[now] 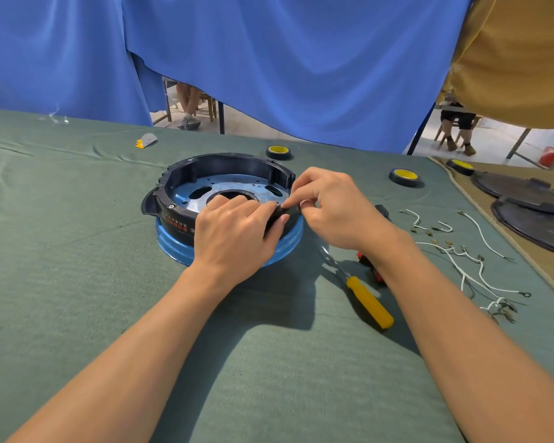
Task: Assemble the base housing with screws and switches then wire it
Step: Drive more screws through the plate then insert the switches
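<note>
Base housing (pixel 224 187), one, has two grips pinching its rim: left hand (pixel 234 231), right hand (pixel 336 206).

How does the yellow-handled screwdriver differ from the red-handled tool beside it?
The yellow-handled screwdriver lies in full view; the red-handled tool is mostly hidden under the right forearm. One handle is plain yellow, the other red with black. Both lie on the green cloth, right of the housing.
</note>
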### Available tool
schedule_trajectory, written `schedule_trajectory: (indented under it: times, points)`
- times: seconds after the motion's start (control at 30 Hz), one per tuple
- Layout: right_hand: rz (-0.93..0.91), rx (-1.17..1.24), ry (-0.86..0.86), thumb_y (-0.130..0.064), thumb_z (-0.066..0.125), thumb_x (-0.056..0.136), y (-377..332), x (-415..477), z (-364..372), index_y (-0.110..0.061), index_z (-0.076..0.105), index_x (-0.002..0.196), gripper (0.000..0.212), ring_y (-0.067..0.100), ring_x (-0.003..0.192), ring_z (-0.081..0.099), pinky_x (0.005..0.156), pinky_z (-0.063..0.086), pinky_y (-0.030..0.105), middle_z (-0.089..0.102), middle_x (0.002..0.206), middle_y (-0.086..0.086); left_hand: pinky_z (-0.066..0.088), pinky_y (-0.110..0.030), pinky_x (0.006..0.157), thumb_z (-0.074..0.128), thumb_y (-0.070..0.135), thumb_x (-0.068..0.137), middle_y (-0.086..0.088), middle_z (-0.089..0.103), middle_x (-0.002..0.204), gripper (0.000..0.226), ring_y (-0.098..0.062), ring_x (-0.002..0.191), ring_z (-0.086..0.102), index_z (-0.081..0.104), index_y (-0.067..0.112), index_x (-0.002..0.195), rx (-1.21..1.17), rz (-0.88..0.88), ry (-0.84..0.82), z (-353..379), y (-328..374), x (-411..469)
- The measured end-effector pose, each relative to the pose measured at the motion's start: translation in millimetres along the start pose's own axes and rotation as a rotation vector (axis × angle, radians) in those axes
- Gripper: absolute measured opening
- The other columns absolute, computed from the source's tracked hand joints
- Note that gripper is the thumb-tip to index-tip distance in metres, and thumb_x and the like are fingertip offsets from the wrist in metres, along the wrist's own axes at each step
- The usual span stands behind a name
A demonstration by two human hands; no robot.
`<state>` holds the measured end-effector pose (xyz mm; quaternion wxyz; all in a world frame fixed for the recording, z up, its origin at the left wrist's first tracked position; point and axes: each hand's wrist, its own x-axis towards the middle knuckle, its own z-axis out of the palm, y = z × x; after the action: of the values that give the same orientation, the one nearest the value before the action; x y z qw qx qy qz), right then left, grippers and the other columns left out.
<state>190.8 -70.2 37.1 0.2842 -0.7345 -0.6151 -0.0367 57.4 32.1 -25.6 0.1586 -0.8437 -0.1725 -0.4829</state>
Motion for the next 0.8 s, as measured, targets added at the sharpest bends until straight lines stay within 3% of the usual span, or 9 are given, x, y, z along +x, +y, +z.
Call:
schedule_trajectory:
  times: [0.1,0.23,0.37,0.47,0.63,0.8]
  points:
    - [-0.012,-0.014,-0.02,-0.005,0.051,0.088,1.8,-0.1,-4.3,-0.018,0.077,0.097,0.03,0.01,0.091,0.051,0.081,0.044,0.027,0.056,0.102,-0.008,0.046,-0.034,0.058,0.064,0.035,0.091,0.0,0.071,0.066,0.025,-0.022,0.06,0.064,0.075,0.015,0.1,-0.008,0.001,0.017,-2.0,1.8,0.7]
    - [0.198,0.003,0.25,-0.006,0.054,0.087,25.2,-0.5,-15.6,-0.015,0.076,0.094,0.025,0.013,0.083,0.056,0.082,0.039,0.021,0.068,0.102,0.001,0.045,-0.035,0.065,0.069,0.031,0.087,0.002,0.073,0.079,0.026,-0.024,0.074,0.066,0.074,0.016,0.107,0.046,0.029,0.069,-3.6,4.0,2.3]
    - [0.423,-0.186,0.056,-0.013,0.053,0.09,56.5,-8.0,-11.7,-0.021,0.075,0.098,0.025,0.026,0.103,0.061,0.094,0.049,0.039,0.071,0.108,0.005,0.045,-0.037,0.07,0.066,0.024,0.088,0.004,0.073,0.087,0.014,-0.024,0.08,0.066,0.075,0.017,0.096,0.041,0.048,0.058,-3.5,10.0,2.8]
    - [0.527,-0.283,-0.034,-0.022,0.056,0.089,65.3,-13.1,3.8,-0.022,0.073,0.099,0.02,0.035,0.103,0.06,0.087,0.052,0.043,0.069,0.108,0.01,0.045,-0.037,0.071,0.066,0.022,0.088,0.004,0.073,0.087,0.01,-0.025,0.081,0.065,0.074,0.015,0.088,0.032,0.032,0.035,-3.1,14.0,2.5]
    - [0.508,-0.464,0.073,-0.04,0.06,0.09,66.5,-8.3,25.4,-0.016,0.071,0.098,0.028,0.033,0.103,0.057,0.074,0.045,0.038,0.068,0.102,0.009,0.042,-0.037,0.077,0.068,0.02,0.086,0.002,0.072,0.091,0.009,-0.026,0.084,0.065,0.073,0.013,0.087,0.007,0.003,0.026,-4.0,17.7,2.6]
    - [0.467,-0.513,0.125,-0.024,0.064,0.089,59.5,-5.7,36.5,-0.01,0.066,0.095,0.015,0.03,0.107,0.048,0.065,0.034,0.036,0.063,0.101,0.007,0.036,-0.04,0.088,0.079,0.036,0.074,0.0,0.07,0.108,0.032,-0.026,0.097,0.065,0.071,0.012,0.092,0.048,0.015,-0.088,-6.8,19.2,2.3]
